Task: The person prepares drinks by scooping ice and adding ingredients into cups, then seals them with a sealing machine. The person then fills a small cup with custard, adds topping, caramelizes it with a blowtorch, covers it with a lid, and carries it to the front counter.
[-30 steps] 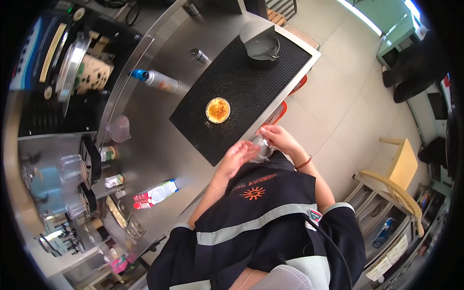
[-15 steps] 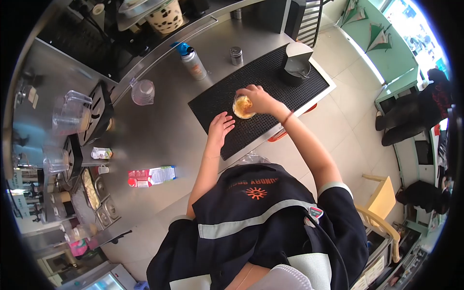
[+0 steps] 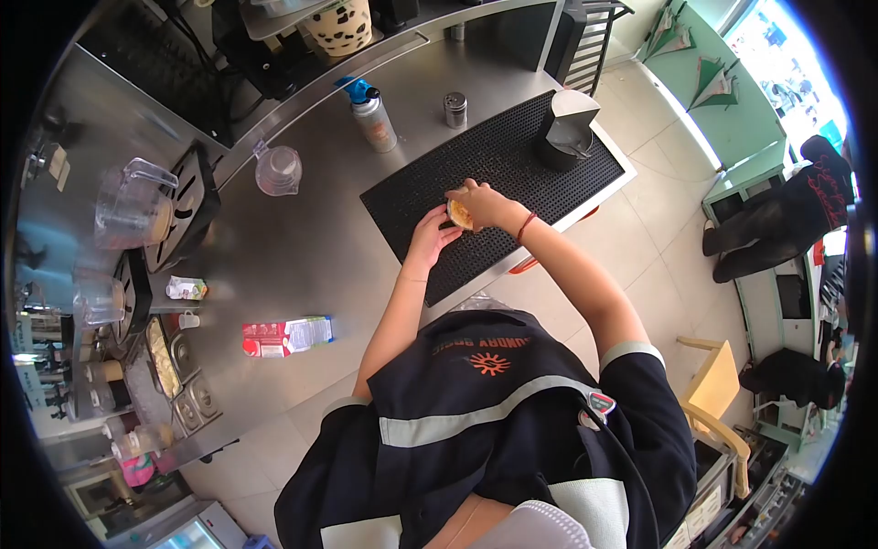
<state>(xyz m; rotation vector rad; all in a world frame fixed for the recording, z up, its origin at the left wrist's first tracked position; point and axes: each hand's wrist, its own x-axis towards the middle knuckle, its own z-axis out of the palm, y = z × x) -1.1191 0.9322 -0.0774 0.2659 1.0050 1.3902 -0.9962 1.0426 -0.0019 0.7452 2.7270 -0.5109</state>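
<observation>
A round cup with a golden-brown topping (image 3: 460, 215) is over the black perforated bar mat (image 3: 512, 174), its open top tipped toward me. My right hand (image 3: 491, 205), with a red band at the wrist, grips the cup by its far and right rim. On the other side my left hand (image 3: 432, 242) rests against the cup, fingers curved along its left side and thumb below. The cup's base is hidden, so whether it touches the mat cannot be seen. Further back on the mat stands a black container (image 3: 565, 137) with a metal utensil inside.
Behind the mat stand a blue-topped spray can (image 3: 373, 121) and a metal shaker (image 3: 455, 110). To the left are a clear measuring jug (image 3: 278, 170), a red-and-white carton (image 3: 287, 336) and blender jugs (image 3: 137, 210). A person in dark clothes (image 3: 786, 215) is at far right.
My left hand has moved up and right from the mat onto the cup's side. The cup has gone from facing up to more tilted, with my right hand still on it.
</observation>
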